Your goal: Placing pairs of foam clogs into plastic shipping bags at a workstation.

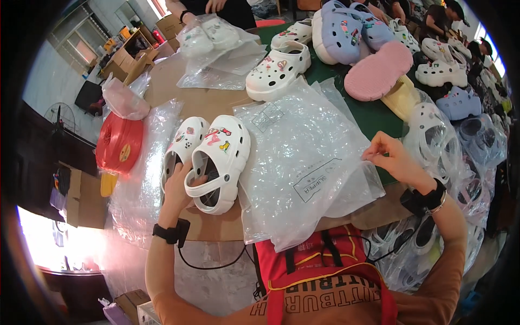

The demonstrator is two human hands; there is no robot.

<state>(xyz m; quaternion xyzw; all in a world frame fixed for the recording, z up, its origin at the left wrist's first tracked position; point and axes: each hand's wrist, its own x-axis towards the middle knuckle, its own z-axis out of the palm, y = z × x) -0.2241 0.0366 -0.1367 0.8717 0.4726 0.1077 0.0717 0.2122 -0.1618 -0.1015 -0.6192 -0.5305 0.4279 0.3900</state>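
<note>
— Clogs (208, 160), the white pair with charms on top: where are they, and how do you have them?

— They sit on the brown board (200, 100) just left of the bag stack (303, 162), toes pointing away from you, side by side and touching. Your left hand (181, 187) is closed around the heel end, thumb in the nearer clog's opening, so both stay together as one unit.

— And your right hand (387, 157)?

— It is at the stack's right edge, fingertips pinched on the top clear bag. That grip looks meant to peel one sheet off the rest; I judge so because only the edge is lifted and the stack lies flat beneath.

— Is anything in those bags?

— No, the stack by the clogs is flat and shows nothing inside. Beyond it, further from you, a bagged pair (211, 35) of white clogs lies on more empty bags, near another person's hands at the table's far end.

— What else is loose around the stack?

— Past its far edge stands one white clog (279, 67) unbagged, then lilac clogs (352, 30) and a pink sole (379, 70) on the green mat (374, 116). Right of the stack, more clogs in clear plastic (439, 141) are heaped together; how many per bag I cannot tell. Left of your pair lies a red roll (119, 143).
</note>
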